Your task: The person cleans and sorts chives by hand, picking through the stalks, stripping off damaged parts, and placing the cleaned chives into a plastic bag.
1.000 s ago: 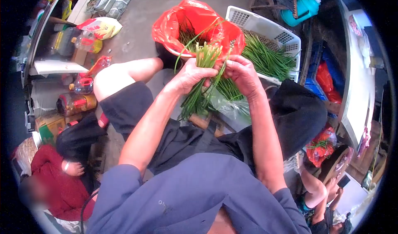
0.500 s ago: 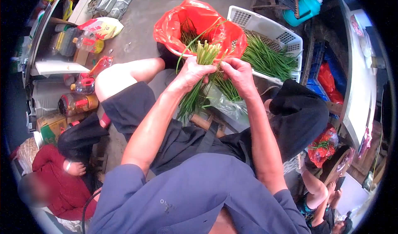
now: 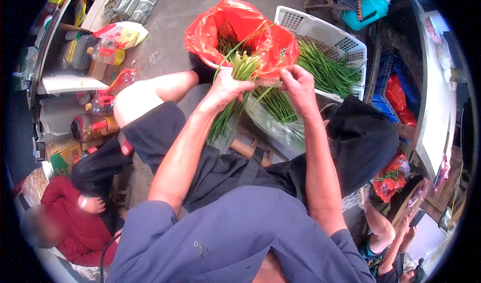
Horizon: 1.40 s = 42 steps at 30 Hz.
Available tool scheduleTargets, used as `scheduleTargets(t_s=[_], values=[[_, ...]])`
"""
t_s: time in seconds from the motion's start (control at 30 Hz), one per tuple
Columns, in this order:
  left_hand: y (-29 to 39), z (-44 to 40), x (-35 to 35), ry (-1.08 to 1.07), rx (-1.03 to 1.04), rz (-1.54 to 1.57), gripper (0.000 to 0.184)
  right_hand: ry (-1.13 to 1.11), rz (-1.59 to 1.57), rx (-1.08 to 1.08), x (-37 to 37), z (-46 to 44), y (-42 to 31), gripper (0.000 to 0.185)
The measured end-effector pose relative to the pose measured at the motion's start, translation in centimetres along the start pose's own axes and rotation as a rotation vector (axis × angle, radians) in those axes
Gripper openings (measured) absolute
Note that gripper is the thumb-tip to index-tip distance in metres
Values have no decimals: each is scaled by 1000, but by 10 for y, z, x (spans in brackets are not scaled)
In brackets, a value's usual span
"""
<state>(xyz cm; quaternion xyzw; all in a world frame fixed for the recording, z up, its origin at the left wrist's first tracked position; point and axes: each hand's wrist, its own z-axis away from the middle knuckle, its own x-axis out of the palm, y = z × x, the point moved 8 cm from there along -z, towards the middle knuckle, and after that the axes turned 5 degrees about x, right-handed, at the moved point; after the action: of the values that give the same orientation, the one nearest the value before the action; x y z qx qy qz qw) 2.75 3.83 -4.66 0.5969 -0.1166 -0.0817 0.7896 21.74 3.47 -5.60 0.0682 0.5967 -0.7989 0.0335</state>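
Note:
My left hand [image 3: 224, 91] is wrapped round a bunch of garlic chives [image 3: 243, 66], pale cut ends up and green leaves hanging down. Apart from it, to the right, my right hand [image 3: 299, 86] has thumb and forefinger pinched together; whatever lies between them is too small to make out. Just beyond both hands stands a container lined with a red plastic bag [image 3: 201, 35], with green and brownish scraps inside. Below and between the hands, more chives [image 3: 275, 102] lie in a clear plastic bag [image 3: 288, 135].
A white plastic basket [image 3: 320, 21] holding loose chives [image 3: 328, 68] stands at the right. Behind it is a turquoise jug [image 3: 368, 10]. Bottles [image 3: 102, 104] and packets line the left shelf. A person in a dark red top [image 3: 75, 223] sits at lower left; others are at lower right.
My right hand has moved right and away from the bunch. My left hand has shifted slightly left with the chives, uncovering more of those in the clear bag.

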Motion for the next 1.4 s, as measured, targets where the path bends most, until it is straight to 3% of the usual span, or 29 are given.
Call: scheduleTargets(t_s=[0.23, 0.33, 0.47, 0.6, 0.7, 0.8, 0.97, 1.4], values=[[-3, -1, -23, 27, -26, 63, 18, 268, -343, -14, -21, -23, -14, 15], [5, 5, -27, 12, -56, 113, 17, 280, -439, -71, -10, -46, -42, 14], [12, 5, -25, -1, -58, 262, 18, 154, -434, -56, 27, -70, -60, 16], [9, 4, -24, 13, -71, 306, 19, -4, -156, 34, 42, -52, -44, 22], [6, 1, -21, 12, -74, 288, 19, -109, -199, 141, 51, -28, -23, 27], [1, -2, -13, -6, -78, 280, 22, -192, -289, 107, 63, -10, -24, 28], [-6, -4, -5, -34, -82, 263, 26, -243, -340, 133, 68, -10, -7, 19], [-19, -6, 3, -96, -179, 317, 27, -162, -333, 141, 66, -7, 11, 19]])
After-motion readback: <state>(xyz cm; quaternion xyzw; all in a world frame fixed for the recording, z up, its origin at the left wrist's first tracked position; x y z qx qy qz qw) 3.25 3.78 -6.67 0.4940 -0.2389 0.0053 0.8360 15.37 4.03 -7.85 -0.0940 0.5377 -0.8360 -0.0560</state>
